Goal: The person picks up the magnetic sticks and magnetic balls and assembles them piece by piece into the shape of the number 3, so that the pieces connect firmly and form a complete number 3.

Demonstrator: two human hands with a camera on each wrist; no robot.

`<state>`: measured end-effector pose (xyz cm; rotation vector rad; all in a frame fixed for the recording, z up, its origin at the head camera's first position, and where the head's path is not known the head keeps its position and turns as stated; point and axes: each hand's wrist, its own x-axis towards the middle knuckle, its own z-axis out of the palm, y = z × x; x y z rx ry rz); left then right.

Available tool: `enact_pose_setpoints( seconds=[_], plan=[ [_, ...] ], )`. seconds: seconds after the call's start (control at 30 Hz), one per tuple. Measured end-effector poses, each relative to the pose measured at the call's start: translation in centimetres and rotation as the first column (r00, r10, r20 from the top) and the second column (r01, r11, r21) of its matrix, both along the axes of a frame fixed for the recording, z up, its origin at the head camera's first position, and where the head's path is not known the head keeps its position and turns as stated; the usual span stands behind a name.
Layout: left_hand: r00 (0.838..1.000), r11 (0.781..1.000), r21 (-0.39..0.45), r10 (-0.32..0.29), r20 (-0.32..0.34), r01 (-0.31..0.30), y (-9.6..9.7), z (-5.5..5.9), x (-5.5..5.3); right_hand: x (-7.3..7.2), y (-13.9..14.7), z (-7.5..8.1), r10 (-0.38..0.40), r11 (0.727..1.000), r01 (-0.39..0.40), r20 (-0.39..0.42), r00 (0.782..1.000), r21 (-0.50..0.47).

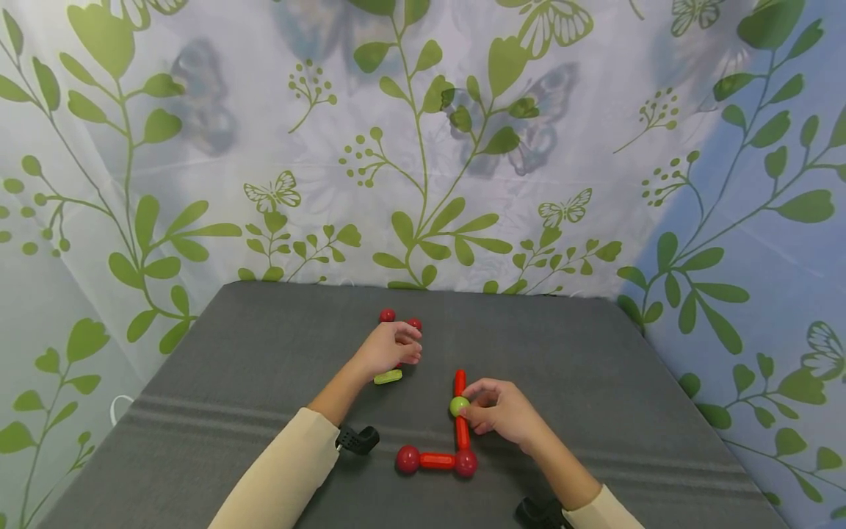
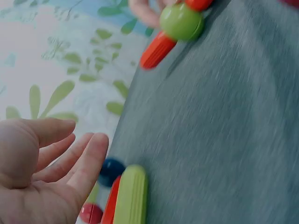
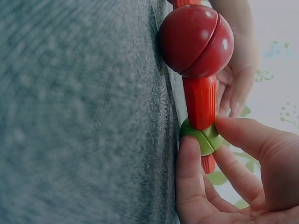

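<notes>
My right hand (image 1: 505, 413) pinches a green ball (image 1: 459, 406) between thumb and fingers. Red rods (image 1: 463, 433) stick out of that ball on two sides. The nearer rod runs to a dark red ball (image 1: 465, 463), from which another red rod (image 1: 437, 461) leads left to a second dark red ball (image 1: 407, 459), making an L shape on the table. Over the loose pieces farther back is my left hand (image 1: 390, 348), fingers relaxed and nothing in them. Beside it lie a light green rod (image 2: 131, 196), a red rod (image 2: 111, 201) and a dark blue ball (image 2: 111, 171).
Two red balls (image 1: 387, 315) sit beyond the left hand, partly covered by it. A dark grey cloth covers the table (image 1: 264, 426). Behind the table hangs a white curtain (image 1: 317, 162) with green leaves and butterflies. Black straps circle both wrists.
</notes>
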<state>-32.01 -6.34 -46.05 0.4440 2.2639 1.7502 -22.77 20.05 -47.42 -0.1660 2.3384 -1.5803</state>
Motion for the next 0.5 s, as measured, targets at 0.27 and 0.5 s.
enact_pose_setpoints(
  seconds=[0.27, 0.5],
  plan=[
    [0.985, 0.986, -0.084, 0.133, -0.109, -0.142, -3.2, -0.2, -1.1, 0.2, -0.1, 0.3, -0.002, 1.0, 0.002, 0.015, 1.0, 0.002],
    [0.959, 0.965, -0.207, 0.102, -0.265, -0.16, -4.1, -1.3, -2.1, 0.1, -0.1, 0.2, 0.0, 1.0, 0.0, 0.022, 1.0, -0.004]
  ],
)
